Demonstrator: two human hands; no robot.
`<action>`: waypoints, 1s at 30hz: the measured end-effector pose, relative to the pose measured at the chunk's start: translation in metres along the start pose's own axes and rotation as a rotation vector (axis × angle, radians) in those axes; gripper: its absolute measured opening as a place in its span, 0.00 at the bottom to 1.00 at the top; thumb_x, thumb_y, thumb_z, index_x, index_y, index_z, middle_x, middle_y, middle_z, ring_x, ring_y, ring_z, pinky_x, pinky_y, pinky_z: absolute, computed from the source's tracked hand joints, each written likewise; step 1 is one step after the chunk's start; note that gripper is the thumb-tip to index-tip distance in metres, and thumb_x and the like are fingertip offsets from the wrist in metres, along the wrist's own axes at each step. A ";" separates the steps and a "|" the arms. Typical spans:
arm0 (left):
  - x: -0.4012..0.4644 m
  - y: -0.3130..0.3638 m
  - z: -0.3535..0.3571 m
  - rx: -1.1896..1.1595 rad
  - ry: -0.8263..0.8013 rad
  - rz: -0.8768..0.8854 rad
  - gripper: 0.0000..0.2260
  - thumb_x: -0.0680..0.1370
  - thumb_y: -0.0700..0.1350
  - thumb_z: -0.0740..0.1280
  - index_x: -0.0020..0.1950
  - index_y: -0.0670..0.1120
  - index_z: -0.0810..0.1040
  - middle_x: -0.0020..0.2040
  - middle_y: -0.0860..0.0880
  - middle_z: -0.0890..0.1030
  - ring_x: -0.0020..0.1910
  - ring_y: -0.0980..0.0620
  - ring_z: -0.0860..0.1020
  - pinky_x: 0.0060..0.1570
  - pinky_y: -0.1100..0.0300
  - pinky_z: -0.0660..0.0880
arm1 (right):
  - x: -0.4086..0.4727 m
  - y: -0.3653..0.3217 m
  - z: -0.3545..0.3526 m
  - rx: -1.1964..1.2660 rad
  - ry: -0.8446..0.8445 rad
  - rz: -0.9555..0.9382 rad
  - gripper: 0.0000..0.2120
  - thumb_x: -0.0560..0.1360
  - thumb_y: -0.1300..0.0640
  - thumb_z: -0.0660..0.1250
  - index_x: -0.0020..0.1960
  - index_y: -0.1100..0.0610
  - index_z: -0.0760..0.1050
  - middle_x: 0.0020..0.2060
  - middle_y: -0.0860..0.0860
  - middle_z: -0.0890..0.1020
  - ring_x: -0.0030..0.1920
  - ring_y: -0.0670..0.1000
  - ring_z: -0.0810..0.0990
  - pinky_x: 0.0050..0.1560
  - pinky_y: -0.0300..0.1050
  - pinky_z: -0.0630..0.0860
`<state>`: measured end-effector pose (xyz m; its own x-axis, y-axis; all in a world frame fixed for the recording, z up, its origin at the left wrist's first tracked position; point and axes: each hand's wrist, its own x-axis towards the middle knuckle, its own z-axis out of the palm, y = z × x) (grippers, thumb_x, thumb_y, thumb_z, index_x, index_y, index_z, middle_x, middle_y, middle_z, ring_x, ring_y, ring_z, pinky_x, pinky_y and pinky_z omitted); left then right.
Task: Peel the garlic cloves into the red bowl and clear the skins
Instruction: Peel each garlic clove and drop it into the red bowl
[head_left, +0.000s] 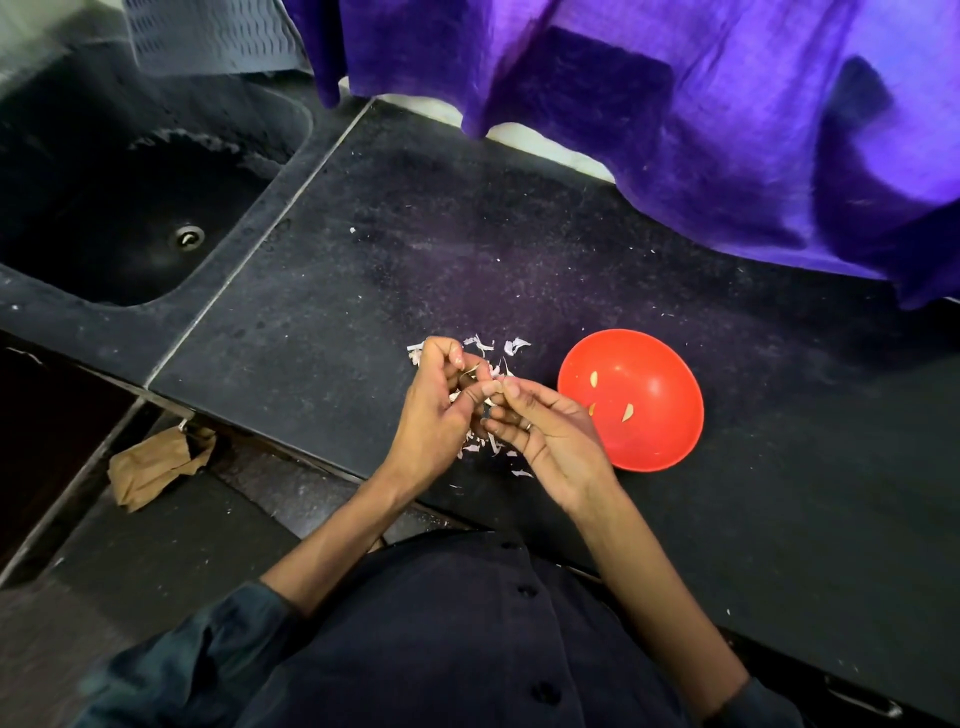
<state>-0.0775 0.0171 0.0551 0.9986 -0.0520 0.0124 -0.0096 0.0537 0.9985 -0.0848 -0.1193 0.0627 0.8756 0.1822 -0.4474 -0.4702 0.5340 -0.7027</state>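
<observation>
A red bowl (644, 426) sits on the dark countertop (519, 249), just right of my hands, with three peeled garlic cloves (628, 412) inside. Both hands meet above a scatter of white garlic skins (511, 347). My left hand (441, 410) and my right hand (545, 431) together pinch a small garlic clove (493, 387) between fingertips; a thin strip of skin sticks up from it. Most of the clove is hidden by my fingers.
A dark sink (130, 208) with a drain lies at the left. Purple cloth (675, 119) hangs over the counter's far side. A crumpled brown paper bag (156, 465) lies on the floor below the counter edge.
</observation>
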 end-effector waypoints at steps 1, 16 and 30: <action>0.000 0.001 -0.001 -0.017 0.002 -0.003 0.12 0.75 0.40 0.66 0.48 0.50 0.62 0.45 0.49 0.76 0.41 0.50 0.77 0.31 0.57 0.76 | 0.000 0.000 -0.001 -0.009 -0.014 -0.018 0.11 0.70 0.63 0.67 0.51 0.65 0.80 0.40 0.56 0.84 0.39 0.49 0.82 0.41 0.42 0.81; 0.000 0.003 -0.007 -0.015 -0.052 0.001 0.16 0.77 0.32 0.65 0.51 0.50 0.62 0.45 0.46 0.75 0.37 0.49 0.76 0.26 0.55 0.75 | -0.004 -0.002 -0.006 -0.294 0.036 -0.196 0.06 0.73 0.69 0.68 0.50 0.68 0.79 0.44 0.62 0.84 0.40 0.54 0.83 0.40 0.42 0.81; -0.010 -0.001 0.001 0.384 0.132 0.187 0.27 0.74 0.26 0.62 0.47 0.60 0.59 0.45 0.57 0.76 0.41 0.58 0.78 0.41 0.64 0.76 | -0.011 -0.001 0.004 -0.141 0.070 -0.056 0.06 0.68 0.64 0.71 0.44 0.63 0.82 0.42 0.59 0.85 0.38 0.50 0.83 0.42 0.41 0.81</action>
<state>-0.0878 0.0169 0.0544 0.9757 0.0528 0.2129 -0.1847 -0.3253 0.9274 -0.0934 -0.1184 0.0710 0.8932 0.0954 -0.4393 -0.4364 0.4192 -0.7962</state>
